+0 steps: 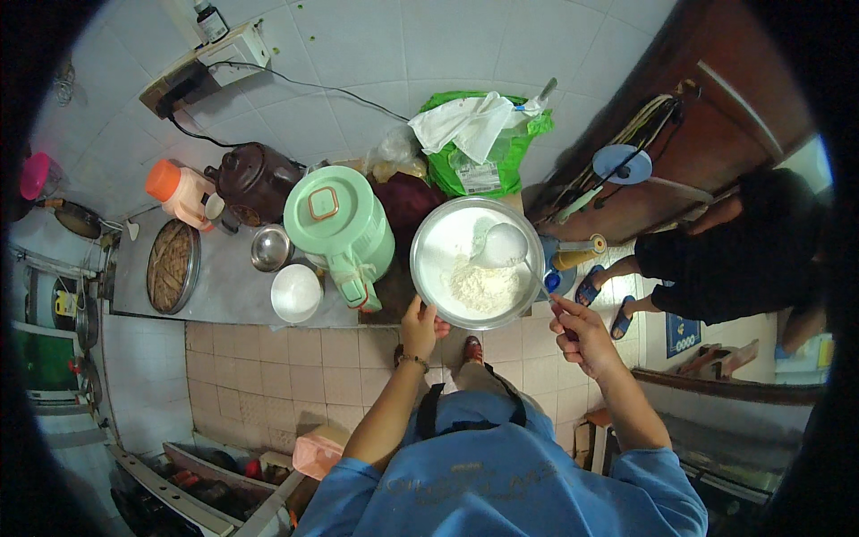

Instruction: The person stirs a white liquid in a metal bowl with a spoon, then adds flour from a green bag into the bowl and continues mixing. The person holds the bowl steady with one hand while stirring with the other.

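A wide metal bowl (429, 295) stands at the counter's front edge with a mound of pale flour (480, 287) inside. My left hand (421, 329) holds the bowl's near rim on the left. In my right hand (582, 335) is the dark red handle of a metal ladle (504, 246). The ladle's round bowl lies inside the metal bowl, over the far edge of the flour, and its shaft crosses the right rim. White powder coats the ladle. Behind the metal bowl leans a green plastic bag (470, 176) with a white cloth or paper on top.
Left of the bowl stand a light green lidded jug (342, 221), a white bowl (296, 293), a small metal bowl (271, 248), a dark brown pot (258, 181) and an orange-lidded container (181, 191). A person in dark clothes (731, 248) is at the right, near a doorway.
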